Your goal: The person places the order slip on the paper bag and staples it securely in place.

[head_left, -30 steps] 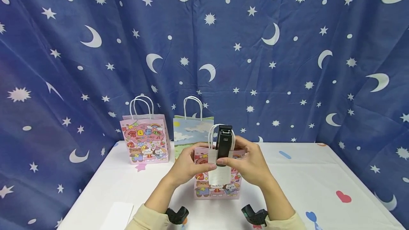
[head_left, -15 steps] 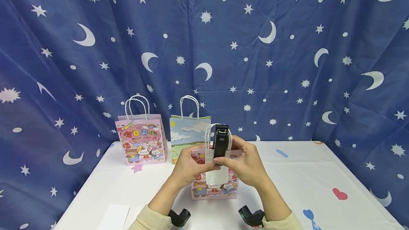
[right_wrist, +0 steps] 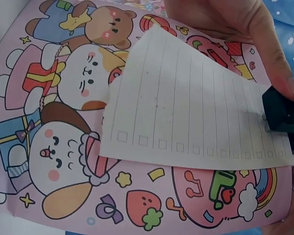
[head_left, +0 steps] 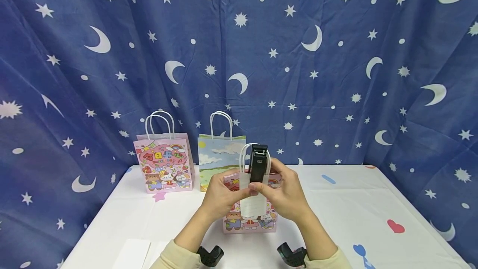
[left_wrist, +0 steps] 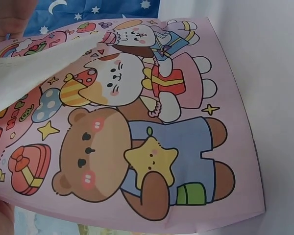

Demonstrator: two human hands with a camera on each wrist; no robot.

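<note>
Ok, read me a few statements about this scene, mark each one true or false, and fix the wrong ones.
1. The right hand holds the slim black stapler. True.
2. A white ruled paper sheet hangs in front of the nearer pink cartoon-print paper bag. True.
3. The left hand touches nothing. False; the left hand grips the nearer pink bag at its side.
4. The sky-blue landscape-print paper bag stands to the right of the farther pink cartoon-print paper bag. True.
5. The sky-blue bag lies flat. False; it stands upright.
</note>
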